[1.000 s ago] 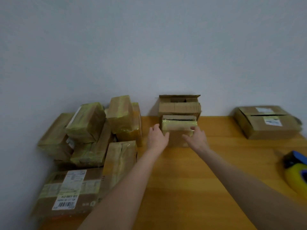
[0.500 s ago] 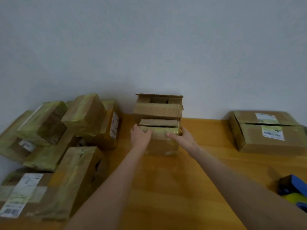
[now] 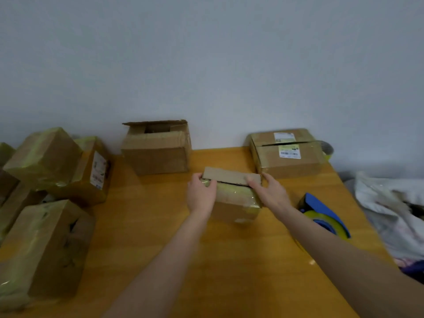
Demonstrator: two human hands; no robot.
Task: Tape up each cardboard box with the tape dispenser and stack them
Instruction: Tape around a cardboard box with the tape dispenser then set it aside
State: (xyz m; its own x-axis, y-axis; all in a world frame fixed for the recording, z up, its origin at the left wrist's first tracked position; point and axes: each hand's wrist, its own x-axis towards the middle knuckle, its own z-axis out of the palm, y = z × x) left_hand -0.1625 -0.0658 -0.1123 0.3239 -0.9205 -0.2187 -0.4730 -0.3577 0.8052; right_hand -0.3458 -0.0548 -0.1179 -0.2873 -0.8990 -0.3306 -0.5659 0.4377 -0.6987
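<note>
Room lies mostly toward me, where the orange-brown wooden bench (image 3: 149, 237) shows bare wood down to its near edge beneath my forearms; the small brown cardboard box with yellowish tape across its top (image 3: 234, 200) is right of the bench's centre, its far flap slightly lifted; my left hand (image 3: 200, 195) grips its left end, fingers curled over the top edge; my right hand (image 3: 269, 191) holds the right end, thumb laid on the flap, fingers wrapped round the far corner; both arms reach out nearly straight; the blue and yellow tape dispenser (image 3: 325, 216) lies just beside my right forearm, near the right edge; an open-topped brown carton (image 3: 156, 152) stands at the back edge, a flat labelled carton (image 3: 286, 157) at the back right corner; taped brown boxes (image 3: 46, 244) crowd the left edge.
</note>
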